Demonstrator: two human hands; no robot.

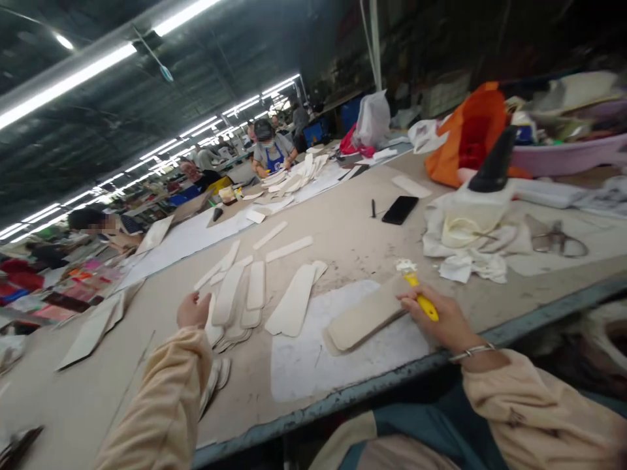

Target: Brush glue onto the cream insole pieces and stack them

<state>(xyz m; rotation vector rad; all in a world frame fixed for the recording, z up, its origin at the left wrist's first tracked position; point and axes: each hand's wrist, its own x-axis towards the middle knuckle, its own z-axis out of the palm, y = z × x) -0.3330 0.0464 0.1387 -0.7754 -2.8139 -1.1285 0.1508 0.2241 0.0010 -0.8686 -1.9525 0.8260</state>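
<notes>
Well, yellow brush (pixel 413 279) in right hand (pixel 445 318), apron mark (pixel 277 166) unreadable.

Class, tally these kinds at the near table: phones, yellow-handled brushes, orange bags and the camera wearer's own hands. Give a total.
Phone: 1
Yellow-handled brush: 1
Orange bag: 1
Hands (left hand, right hand): 2
Total: 5

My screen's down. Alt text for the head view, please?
The right hand holds a yellow-handled brush by the right end of pale flat pieces lying on white paper. The left hand is beside loose pale cutouts, contact unclear. A black smartphone lies farther back on the worktable.
</notes>
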